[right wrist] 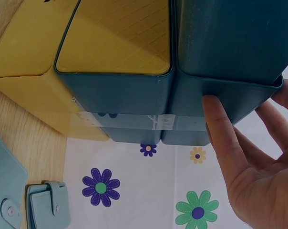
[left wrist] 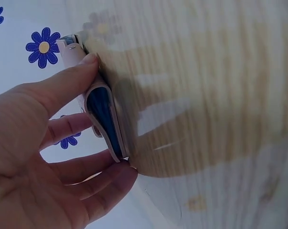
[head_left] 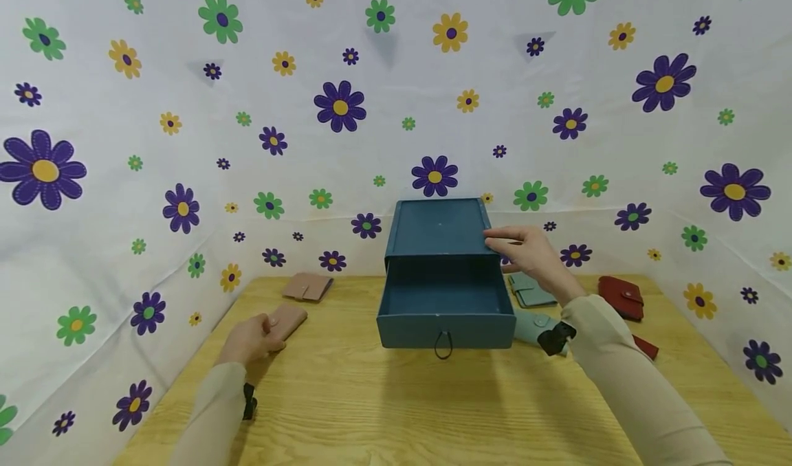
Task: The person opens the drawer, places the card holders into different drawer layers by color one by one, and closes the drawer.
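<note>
My left hand [head_left: 247, 339] pinches a pink snap wallet [head_left: 289, 320] at the left of the table, thumb on one face and fingers along the other edge. In the left wrist view, a dark blue lining [left wrist: 102, 112] shows inside the wallet. A blue drawer box [head_left: 439, 227] stands at the middle with its top drawer [head_left: 445, 332] pulled out. No contents show in that drawer. My right hand [head_left: 532, 256] rests on the right side and top edge of the box, its fingers fairly straight; one fingertip [right wrist: 211, 102] presses the side wall.
Another pink wallet [head_left: 307, 286] lies behind the left hand. Right of the box lie two light teal wallets [head_left: 533, 291], one partly behind my wrist, and a red wallet [head_left: 621, 297] with another red piece [head_left: 645, 346]. Below the blue top section are yellow parts [right wrist: 118, 38]. Flowered cloth surrounds the table.
</note>
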Tool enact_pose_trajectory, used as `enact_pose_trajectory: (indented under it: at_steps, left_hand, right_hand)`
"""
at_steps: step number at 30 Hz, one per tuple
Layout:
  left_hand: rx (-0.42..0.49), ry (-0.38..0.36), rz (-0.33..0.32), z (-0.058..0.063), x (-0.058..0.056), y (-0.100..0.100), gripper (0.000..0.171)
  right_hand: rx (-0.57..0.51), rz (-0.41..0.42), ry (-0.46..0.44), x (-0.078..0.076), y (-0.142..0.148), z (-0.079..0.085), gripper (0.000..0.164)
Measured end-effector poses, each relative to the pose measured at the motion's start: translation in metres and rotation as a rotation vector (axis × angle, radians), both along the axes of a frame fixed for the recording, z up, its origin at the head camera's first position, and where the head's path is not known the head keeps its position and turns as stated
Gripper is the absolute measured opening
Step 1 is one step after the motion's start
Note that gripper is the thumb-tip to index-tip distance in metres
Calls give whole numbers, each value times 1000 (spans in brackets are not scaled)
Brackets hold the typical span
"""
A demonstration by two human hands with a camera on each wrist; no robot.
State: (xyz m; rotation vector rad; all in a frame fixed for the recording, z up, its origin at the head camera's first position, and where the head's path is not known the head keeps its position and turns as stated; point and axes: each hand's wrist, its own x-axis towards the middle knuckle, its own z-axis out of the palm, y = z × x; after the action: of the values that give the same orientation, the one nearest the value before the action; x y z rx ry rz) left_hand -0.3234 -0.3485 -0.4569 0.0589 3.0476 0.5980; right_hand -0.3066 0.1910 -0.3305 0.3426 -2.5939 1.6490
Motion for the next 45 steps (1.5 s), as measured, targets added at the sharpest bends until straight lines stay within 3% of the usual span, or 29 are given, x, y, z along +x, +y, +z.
enact_pose_trajectory:
  at_steps: [6, 20, 33, 45]
  left_hand:
    - [-53, 37, -21, -1, 1, 2, 43]
    - [41, -42, -8, -3, 0, -5, 46]
    - [25, -7, -6, 8, -4, 12, 49]
    - [57, 75, -29, 6, -6, 4, 44]
  right_hand:
    - [1, -4, 0, 0, 1, -2, 47]
    - [-1, 9, -11, 1, 0, -1, 49]
    - [0, -1, -20, 0, 1, 0, 47]
    - [-10, 9, -4, -1, 1, 0, 48]
